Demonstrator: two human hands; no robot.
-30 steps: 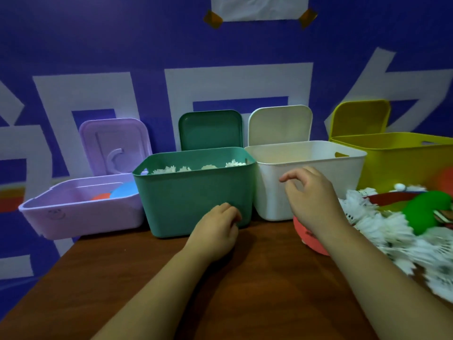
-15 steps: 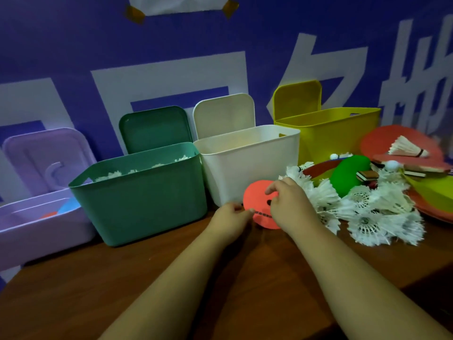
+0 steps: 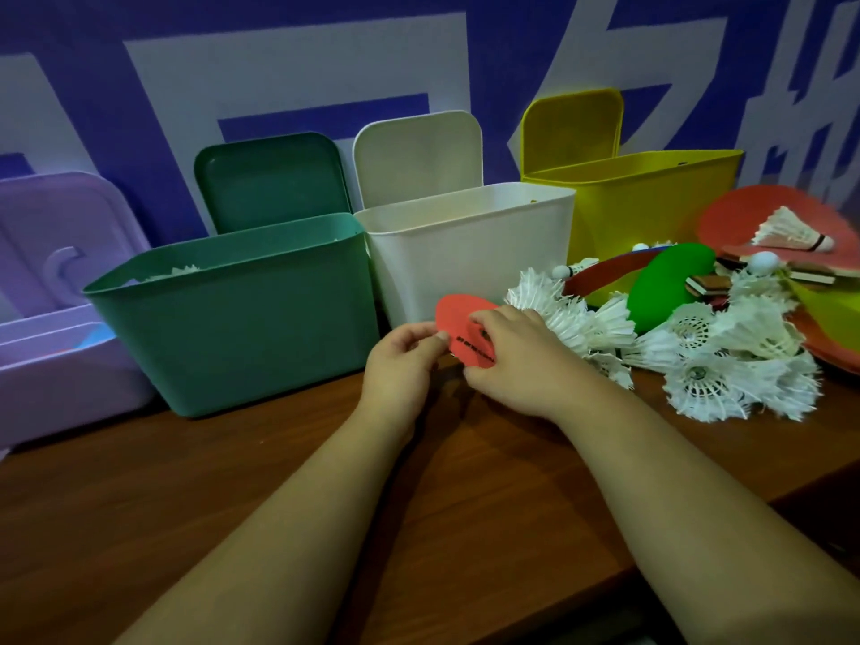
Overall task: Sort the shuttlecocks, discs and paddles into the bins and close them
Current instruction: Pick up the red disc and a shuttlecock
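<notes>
Both hands on one red disc [image 3: 458,318], held just above the wooden table [image 3: 279,481] in front of the white bin [image 3: 470,244]. Left hand [image 3: 400,360] pinches the disc's left edge between thumb and curled fingers. Right hand [image 3: 521,360] has its fingers curled over the disc's right side, covering part of it. The disc has black print on its face, too small to read.

Four bins stand in a row against the blue wall [image 3: 139,34], all lids up: purple bin [image 3: 60,365] far left, green bin [image 3: 232,314], white bin, yellow bin [image 3: 651,202]. White shuttlecock feathers [image 3: 172,273] show just above the green bin's rim. White bin's contents can't be seen from this angle.

To the right of the hands is a loose pile of white shuttlecocks [image 3: 698,356], touching the right hand's back edge. A green paddle [image 3: 670,286] lies behind the pile. A red paddle [image 3: 744,216] sits farther right with a single shuttlecock [image 3: 791,232] lying on it.
</notes>
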